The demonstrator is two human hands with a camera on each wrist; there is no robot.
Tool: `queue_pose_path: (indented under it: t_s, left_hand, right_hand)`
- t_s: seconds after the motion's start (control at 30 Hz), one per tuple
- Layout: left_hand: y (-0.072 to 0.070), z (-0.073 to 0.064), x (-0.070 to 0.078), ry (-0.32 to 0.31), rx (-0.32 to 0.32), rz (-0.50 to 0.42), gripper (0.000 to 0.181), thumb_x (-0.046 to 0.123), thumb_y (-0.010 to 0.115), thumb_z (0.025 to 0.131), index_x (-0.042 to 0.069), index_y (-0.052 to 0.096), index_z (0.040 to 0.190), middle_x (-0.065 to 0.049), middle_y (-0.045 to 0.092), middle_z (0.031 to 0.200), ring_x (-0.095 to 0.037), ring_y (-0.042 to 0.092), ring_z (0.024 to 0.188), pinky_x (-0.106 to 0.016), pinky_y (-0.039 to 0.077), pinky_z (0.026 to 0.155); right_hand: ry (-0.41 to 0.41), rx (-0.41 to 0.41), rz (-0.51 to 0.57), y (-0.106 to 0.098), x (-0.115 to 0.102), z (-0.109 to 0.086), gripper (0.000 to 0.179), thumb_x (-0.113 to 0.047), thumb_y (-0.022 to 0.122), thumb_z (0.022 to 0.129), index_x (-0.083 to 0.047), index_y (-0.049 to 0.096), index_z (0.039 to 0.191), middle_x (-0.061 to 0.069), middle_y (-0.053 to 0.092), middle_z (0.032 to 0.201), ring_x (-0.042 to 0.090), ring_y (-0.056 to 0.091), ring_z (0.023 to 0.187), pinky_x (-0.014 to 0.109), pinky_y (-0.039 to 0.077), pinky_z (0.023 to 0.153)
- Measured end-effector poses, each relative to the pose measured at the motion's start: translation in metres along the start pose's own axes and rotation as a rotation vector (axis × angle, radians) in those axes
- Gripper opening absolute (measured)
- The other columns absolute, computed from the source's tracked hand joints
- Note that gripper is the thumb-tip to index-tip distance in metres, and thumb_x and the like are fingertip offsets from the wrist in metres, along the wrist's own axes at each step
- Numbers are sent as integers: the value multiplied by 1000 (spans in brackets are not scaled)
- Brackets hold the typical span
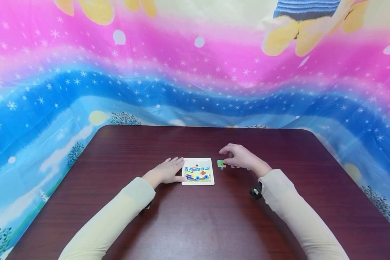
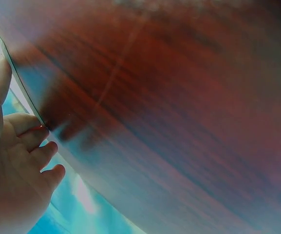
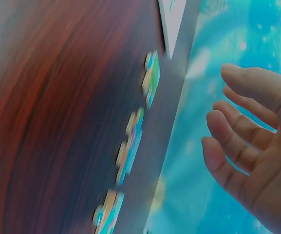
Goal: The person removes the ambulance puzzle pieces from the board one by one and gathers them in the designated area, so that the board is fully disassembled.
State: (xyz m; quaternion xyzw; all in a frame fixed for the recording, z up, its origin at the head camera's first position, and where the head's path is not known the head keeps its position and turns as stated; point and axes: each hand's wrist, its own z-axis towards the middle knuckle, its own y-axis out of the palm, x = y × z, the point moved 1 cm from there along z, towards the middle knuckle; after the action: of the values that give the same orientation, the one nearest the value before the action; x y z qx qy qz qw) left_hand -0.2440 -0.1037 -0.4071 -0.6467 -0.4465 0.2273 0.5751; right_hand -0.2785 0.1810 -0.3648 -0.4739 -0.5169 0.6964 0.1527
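A white-framed puzzle board (image 1: 198, 183) with a yellow ambulance picture (image 1: 197, 174) lies flat in the middle of the table. My left hand (image 1: 165, 171) rests at its left edge, fingers extended and thumb at the lower left corner; the left wrist view shows this hand (image 2: 18, 156) from the palm side. To the board's right, my right hand (image 1: 242, 157) hovers over loose jigsaw pieces, its fingers loosely bent with nothing between them. A green piece (image 1: 220, 164) shows beside its fingertips. In the right wrist view, pieces (image 3: 132, 144) lie in a row below the hand (image 3: 257, 141), partly hidden in the head view.
The dark brown wooden table (image 1: 195, 224) extends around the board. A colourful curtain (image 1: 195, 90) with snowflakes hangs behind and beside the table. A black strap device (image 1: 256, 191) sits at the right wrist, by the sleeve (image 1: 279, 191).
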Motion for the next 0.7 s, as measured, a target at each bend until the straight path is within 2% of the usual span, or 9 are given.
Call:
queue_pose_path:
  t_s: [0.3,0.5,0.7]
  left_hand:
    - [-1,0,2,-11,-4,36,76,46,52,91,-2,25,144,-13,22,149,-27,15,137,-41,12,110]
    - [0,0,2,-10,-1,49,78,49,51,90,-1,24,144,-12,22,149,-27,16,137,-42,13,109]
    - [-1,0,2,-22,-10,32,79,50,52,89,-1,25,144,-12,22,149,-27,16,137,-43,13,109]
  right_hand:
    - [-61,-33,-42,19,-32,18,34,-11,71,81,-2,64,113,10,59,100,15,53,68,26,47,59]
    - [-103,-66,-82,32,-43,29,34,-13,71,82,-3,64,114,8,61,102,13,52,72,25,47,65]
    - [-112,-114,-84,45,-54,38,32,-13,69,83,-4,65,113,6,61,104,11,54,72,24,47,63]
